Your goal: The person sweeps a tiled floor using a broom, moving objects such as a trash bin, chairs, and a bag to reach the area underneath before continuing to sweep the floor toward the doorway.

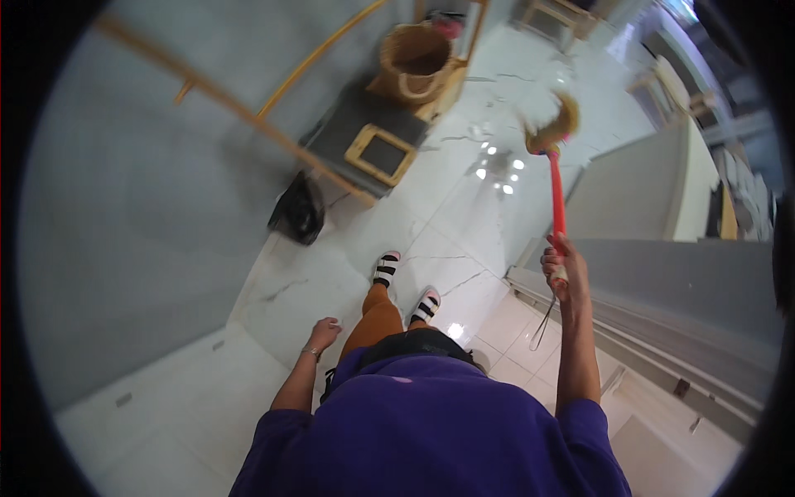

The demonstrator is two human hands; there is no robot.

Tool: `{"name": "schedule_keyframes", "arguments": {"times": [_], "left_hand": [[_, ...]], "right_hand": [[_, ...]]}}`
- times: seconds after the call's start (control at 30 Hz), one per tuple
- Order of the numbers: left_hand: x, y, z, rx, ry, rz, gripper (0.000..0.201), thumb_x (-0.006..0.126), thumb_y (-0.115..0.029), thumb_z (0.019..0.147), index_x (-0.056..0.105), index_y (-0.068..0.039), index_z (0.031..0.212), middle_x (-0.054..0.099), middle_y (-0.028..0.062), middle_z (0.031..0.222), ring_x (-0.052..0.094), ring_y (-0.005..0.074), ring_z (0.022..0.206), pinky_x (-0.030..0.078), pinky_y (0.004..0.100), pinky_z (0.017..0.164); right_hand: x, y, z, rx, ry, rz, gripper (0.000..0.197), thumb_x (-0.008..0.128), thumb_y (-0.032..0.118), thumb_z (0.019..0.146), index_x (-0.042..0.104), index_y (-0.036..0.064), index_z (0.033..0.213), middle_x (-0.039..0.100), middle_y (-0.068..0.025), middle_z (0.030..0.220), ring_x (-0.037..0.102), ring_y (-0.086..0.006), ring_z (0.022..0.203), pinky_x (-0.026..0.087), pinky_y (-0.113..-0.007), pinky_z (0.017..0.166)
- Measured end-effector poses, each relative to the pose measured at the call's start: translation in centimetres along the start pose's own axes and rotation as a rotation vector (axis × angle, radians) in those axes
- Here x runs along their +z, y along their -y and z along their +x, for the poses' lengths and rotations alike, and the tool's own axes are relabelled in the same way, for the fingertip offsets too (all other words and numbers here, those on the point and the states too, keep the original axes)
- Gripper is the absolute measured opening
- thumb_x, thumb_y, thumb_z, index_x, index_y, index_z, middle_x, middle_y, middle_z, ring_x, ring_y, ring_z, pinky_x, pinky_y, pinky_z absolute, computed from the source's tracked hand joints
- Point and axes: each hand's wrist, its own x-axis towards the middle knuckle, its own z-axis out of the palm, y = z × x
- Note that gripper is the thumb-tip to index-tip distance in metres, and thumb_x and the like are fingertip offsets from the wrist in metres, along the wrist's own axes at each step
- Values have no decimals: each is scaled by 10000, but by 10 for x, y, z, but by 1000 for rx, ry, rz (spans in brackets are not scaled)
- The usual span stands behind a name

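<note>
In my right hand, raised ahead on the right, is a hand broom with a red handle. My fingers wrap round the lower part of the handle, and a thin loop hangs beneath them. The broom's straw-coloured bristle head points away from me over the floor, curved and smeared by motion. Low on the left, my left hand hangs beside my thigh, apart from the broom. Its fingers are curled in; whether anything is inside them is hidden.
Glossy white tiles cover the floor. Ahead left, a woven basket and a wood-framed panel rest on a low dark surface, near a black plastic bag. A wooden rail crosses the left side. A pale cabinet stands right.
</note>
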Motion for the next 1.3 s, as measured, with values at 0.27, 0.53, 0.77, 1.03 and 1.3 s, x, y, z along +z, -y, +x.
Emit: {"name": "schedule_keyframes", "arguments": {"times": [0.27,0.53,0.77,1.03,1.3], "left_hand": [[42,85,-70,-133,-79,-252,388,598,-223,741,536,22,1035,606,178,942,588,261,887,457,319,772],[22,139,-69,-18,-256,-353,354,581,-185,766,530,29,1043,608,143,940,591,205,850,457,269,747],[-28,185,-18,-63,-224,-496,343,598,-173,739,550,31,1010,613,151,927,594,221,863,455,299,773],[-81,219,65,-63,-225,-445,353,592,-172,744,540,37,1025,604,175,933,585,234,874,454,302,766],[-96,167,210,-349,-112,-1114,588,454,-477,808,360,-95,1245,484,94,1163,490,291,951,392,451,793]], "right_hand": [[80,-95,-130,610,176,-321,163,507,203,798,445,56,768,463,-22,604,457,-121,473,433,-227,402],[140,-189,-144,1095,161,-794,62,468,65,773,437,21,802,447,-26,631,442,-73,474,420,-185,426],[54,-387,-3,1341,204,-512,103,493,30,781,409,45,839,445,-19,664,422,-49,422,393,-154,357],[23,-294,154,839,176,-341,119,498,43,769,451,-55,817,473,-32,621,476,-77,484,385,-159,360],[19,-325,117,587,74,-436,68,492,128,746,493,60,751,517,-94,659,518,-283,725,427,-439,683]]}}
